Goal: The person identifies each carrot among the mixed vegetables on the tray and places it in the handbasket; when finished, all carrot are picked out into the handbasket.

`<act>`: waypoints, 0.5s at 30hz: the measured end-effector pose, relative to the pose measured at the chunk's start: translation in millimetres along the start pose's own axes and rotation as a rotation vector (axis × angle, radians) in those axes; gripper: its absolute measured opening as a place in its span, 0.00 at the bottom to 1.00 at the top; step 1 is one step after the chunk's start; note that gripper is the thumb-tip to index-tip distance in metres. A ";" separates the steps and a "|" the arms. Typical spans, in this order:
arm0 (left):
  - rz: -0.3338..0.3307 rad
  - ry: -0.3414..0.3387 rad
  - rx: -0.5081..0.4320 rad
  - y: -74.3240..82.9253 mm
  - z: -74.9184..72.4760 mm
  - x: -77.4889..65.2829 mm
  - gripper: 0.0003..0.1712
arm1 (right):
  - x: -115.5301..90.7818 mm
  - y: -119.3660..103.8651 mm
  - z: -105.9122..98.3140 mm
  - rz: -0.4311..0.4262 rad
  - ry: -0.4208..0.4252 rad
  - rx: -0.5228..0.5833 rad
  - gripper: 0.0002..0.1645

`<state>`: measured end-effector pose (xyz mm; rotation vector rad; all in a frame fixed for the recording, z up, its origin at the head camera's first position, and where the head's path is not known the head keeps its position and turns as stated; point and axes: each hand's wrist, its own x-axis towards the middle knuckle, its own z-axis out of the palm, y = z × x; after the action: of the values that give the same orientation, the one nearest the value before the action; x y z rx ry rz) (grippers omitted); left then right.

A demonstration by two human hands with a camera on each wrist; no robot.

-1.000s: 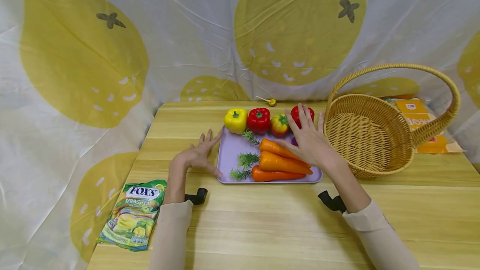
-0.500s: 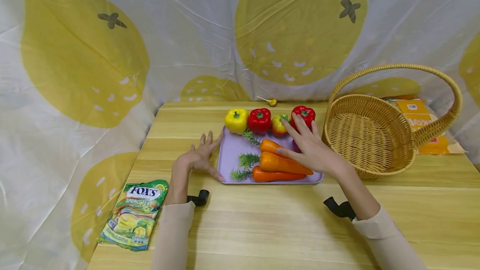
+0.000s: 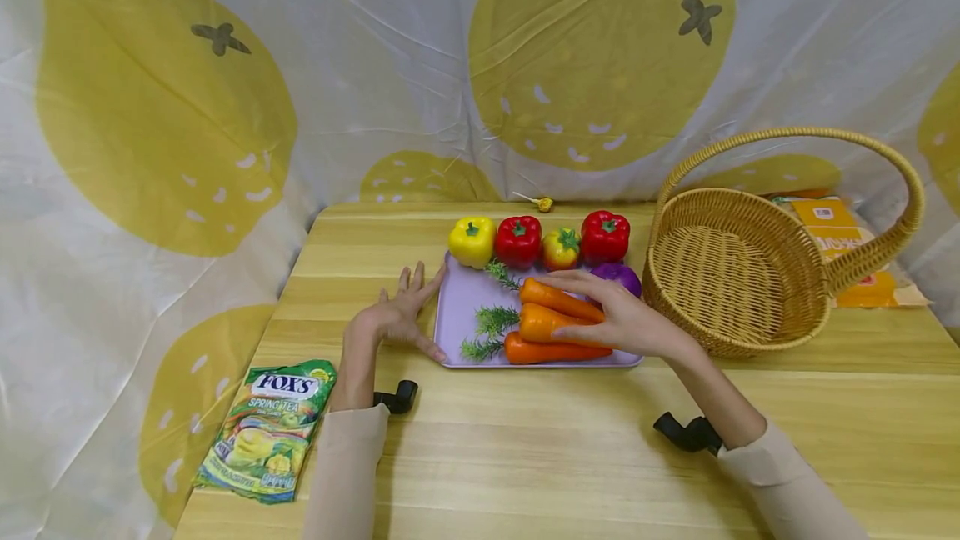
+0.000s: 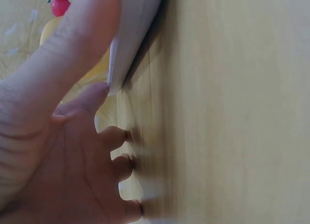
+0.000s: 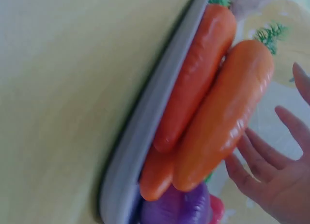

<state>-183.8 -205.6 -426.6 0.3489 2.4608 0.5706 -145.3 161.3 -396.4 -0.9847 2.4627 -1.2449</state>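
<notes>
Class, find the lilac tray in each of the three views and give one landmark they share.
Head view: lilac tray at table centre, between both hands.
Left wrist view: its pale edge at top left, under the left hand's thumb.
Right wrist view: its grey-looking rim runs diagonally beside the carrots.
Shared landmark: the wooden table.

The head view looks forward and down from above the near edge of the wooden table, taking in both forearms, the lilac tray at centre frame and the lemon-print backdrop beyond. The left wrist view sits very close to the tabletop, rolled sideways, with the left hand filling its left half and the tray's edge at upper left. The right wrist view, equally close and tilted, faces the tray's near rim and the carrots, sharing both with the head view.
</notes>
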 end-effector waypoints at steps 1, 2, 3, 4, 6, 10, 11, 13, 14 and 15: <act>-0.001 0.000 0.002 -0.2 -0.2 0.0 0.86 | 0.2 1.2 1.6 -0.006 0.001 0.020 0.41; -0.001 -0.001 0.003 -0.3 -0.4 0.1 0.86 | 0.4 2.3 3.1 -0.006 0.001 0.040 0.40; -0.002 -0.001 0.004 -0.3 -0.6 0.1 0.86 | 0.6 3.3 4.6 -0.003 0.003 0.052 0.40; -0.003 -0.002 0.004 -0.3 -0.8 0.0 0.86 | 0.9 4.5 6.1 0.000 0.004 0.061 0.40; -0.002 -0.002 0.008 -0.3 -0.9 0.1 0.86 | 1.4 6.6 8.9 0.008 0.013 0.073 0.40; 0.006 0.000 0.005 0.4 -0.7 -0.1 0.86 | 2.1 9.3 13.1 0.024 0.035 0.083 0.39; 0.007 0.001 0.004 0.6 -0.6 -0.2 0.86 | 2.2 9.7 13.9 0.028 0.038 0.087 0.39; 0.008 0.002 0.003 0.8 -0.4 -0.3 0.86 | 2.0 9.9 15.2 0.043 0.040 0.092 0.39; 0.006 0.001 0.003 0.8 -0.3 -0.6 0.86 | 1.9 9.9 15.8 0.050 0.040 0.094 0.38; 0.005 0.001 0.004 0.8 -0.2 -0.7 0.86 | 1.7 9.7 16.4 0.057 0.040 0.095 0.38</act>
<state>-183.2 -205.2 -425.7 0.3570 2.4629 0.5683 -143.5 153.8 -413.9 -0.8671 2.4187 -1.3616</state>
